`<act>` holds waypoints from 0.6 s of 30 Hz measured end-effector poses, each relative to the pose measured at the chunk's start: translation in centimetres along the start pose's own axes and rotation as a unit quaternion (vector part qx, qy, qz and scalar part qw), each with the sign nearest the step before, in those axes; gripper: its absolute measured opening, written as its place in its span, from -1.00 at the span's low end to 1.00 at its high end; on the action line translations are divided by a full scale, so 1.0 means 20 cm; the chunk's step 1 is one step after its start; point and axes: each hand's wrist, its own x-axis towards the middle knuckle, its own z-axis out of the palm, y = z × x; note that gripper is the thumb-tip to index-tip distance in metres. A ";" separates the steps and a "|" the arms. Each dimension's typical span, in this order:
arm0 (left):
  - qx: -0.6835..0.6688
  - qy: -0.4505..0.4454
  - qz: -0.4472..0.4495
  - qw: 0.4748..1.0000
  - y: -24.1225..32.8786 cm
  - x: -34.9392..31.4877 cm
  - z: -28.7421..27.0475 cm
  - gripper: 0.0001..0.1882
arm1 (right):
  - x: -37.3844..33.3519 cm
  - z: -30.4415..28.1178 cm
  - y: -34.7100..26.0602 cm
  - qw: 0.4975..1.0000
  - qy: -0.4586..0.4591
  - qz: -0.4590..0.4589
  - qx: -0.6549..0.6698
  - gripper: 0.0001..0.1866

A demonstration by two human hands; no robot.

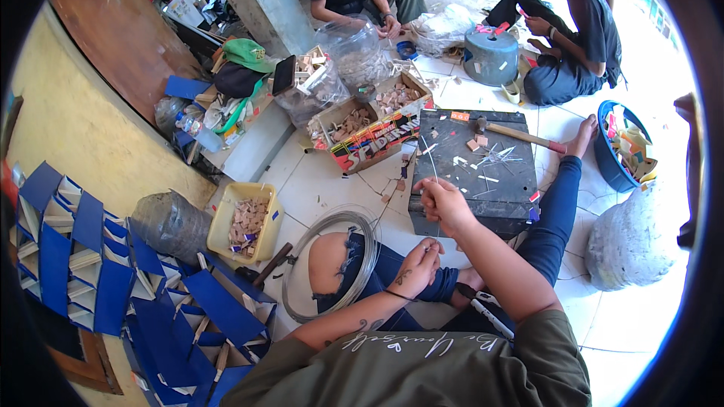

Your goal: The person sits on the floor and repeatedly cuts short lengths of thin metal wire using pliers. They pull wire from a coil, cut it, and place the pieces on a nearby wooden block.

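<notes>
A thin straight metal wire (431, 154) rises from my right hand (446, 203), whose fingers are closed around it. Lower and closer to me, my left hand (418, 265) pinches the wire too, with a short stretch showing between the hands. A loose coil of wire (290, 275) rests over my bent left knee. Past my hands stands a low black block (507, 200). A hammer (524, 136) with a wooden handle lies across its far right part, and several cut wire pieces (504, 157) and small wood chips are scattered on its top.
Blue-covered wooden pieces (98, 256) pile up at left. A yellow tub (217, 234) of wood bits and a second hammer (273, 265) lie left of my knee. A printed carton (369, 152) stands beyond; a blue basin (603, 154) sits right. Two people work further back.
</notes>
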 end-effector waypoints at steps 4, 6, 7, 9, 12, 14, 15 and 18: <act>-0.145 -0.127 -0.103 0.976 -0.02 -0.02 0.01 -0.78 | -0.06 -0.04 -0.15 0.993 -0.074 -0.091 0.033 -0.73; -0.159 -0.189 -0.109 0.963 -0.03 -0.04 -0.02 -0.78 | -0.06 -0.05 -0.18 0.993 -0.062 -0.051 0.087 -0.70; -0.144 -0.190 -0.108 0.965 -0.04 -0.05 -0.02 -0.78 | -0.06 -0.04 -0.17 0.994 -0.076 -0.042 0.067 -0.69; -0.069 -0.171 -0.080 0.980 -0.05 -0.03 -0.02 -0.78 | -0.04 -0.02 -0.13 0.998 -0.044 -0.011 0.037 -0.68; -0.070 -0.054 0.045 0.995 -0.04 0.01 0.00 -0.77 | -0.01 0.02 -0.06 1.000 -0.001 -0.009 -0.005 -0.69; -0.054 -0.016 0.047 0.997 -0.02 0.03 0.00 -0.78 | 0.01 0.02 -0.05 1.000 0.014 -0.021 0.009 -0.71; -0.050 -0.019 0.049 0.997 -0.02 0.03 0.01 -0.79 | 0.01 0.01 -0.05 1.000 0.011 -0.022 0.016 -0.72; -0.096 -0.019 0.040 0.994 -0.03 0.02 0.03 -0.80 | -0.01 -0.05 -0.04 0.997 0.040 -0.029 -0.056 -0.71</act>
